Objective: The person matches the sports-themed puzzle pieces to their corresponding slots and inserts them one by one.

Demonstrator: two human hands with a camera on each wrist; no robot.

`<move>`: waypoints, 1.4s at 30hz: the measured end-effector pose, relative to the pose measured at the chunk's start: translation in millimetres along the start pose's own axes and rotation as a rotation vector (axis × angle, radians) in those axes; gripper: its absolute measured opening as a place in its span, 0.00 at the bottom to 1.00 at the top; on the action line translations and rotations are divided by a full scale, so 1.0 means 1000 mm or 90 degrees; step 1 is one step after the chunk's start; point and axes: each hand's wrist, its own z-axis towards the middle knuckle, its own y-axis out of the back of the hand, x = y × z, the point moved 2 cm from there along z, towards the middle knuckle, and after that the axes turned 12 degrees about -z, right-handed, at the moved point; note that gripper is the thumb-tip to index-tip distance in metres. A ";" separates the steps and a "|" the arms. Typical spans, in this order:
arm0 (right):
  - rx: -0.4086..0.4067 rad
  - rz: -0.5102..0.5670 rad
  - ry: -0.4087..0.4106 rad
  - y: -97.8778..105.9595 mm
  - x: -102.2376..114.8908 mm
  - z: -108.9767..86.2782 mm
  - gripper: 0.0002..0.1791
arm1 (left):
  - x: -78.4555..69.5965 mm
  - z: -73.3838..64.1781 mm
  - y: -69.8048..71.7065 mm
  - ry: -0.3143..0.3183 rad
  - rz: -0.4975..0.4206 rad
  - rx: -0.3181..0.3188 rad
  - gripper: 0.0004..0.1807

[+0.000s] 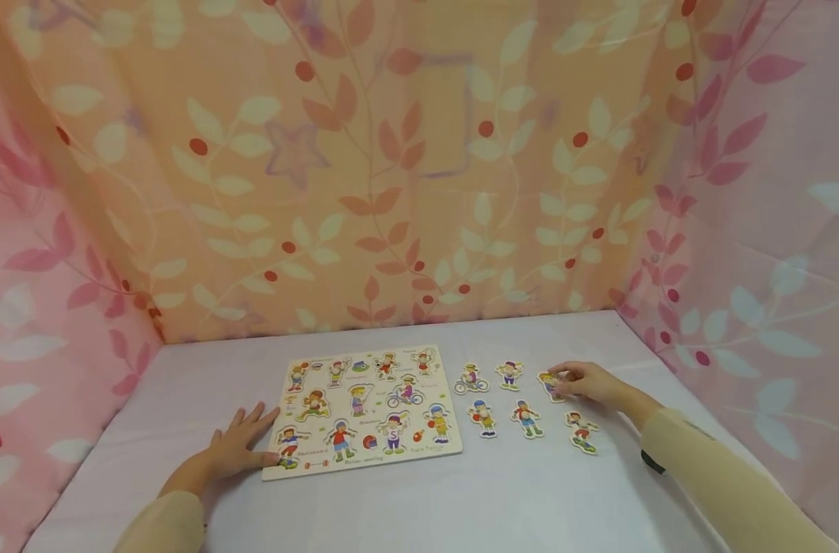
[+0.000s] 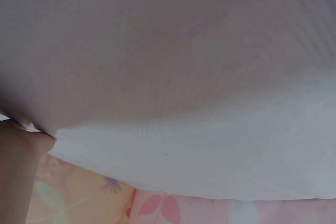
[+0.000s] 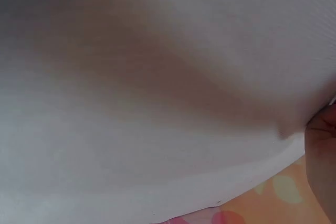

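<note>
My left hand (image 1: 234, 445) lies with fingers spread at the board's (image 1: 381, 409) left edge, thumb over its lower corner. Right of the board, my right hand (image 1: 588, 384) has bent fingers at a piece (image 1: 549, 385); whether they pinch it I can't tell. Five other pieces (image 1: 483, 421) lie nearby.

left sleeve (image 1: 163, 524): beige | right sleeve (image 1: 726, 480): beige, small faint mark (image 1: 699, 432) | black piece (image 1: 652, 461) at right sleeve's end
</note>
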 end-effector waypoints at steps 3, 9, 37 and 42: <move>0.009 -0.001 -0.005 0.001 0.002 0.011 0.25 | 0.002 -0.002 0.005 0.010 -0.001 -0.004 0.55; 0.009 -0.010 -0.032 0.000 0.009 0.020 0.20 | 0.004 -0.006 0.010 0.010 -0.011 -0.006 0.55; -0.045 0.044 -0.142 -0.008 0.007 -0.002 0.06 | 0.008 -0.004 -0.012 0.014 -0.023 -0.002 0.53; -0.081 0.042 -0.129 0.001 0.027 -0.010 0.07 | 0.000 -0.001 -0.004 0.010 -0.019 -0.007 0.53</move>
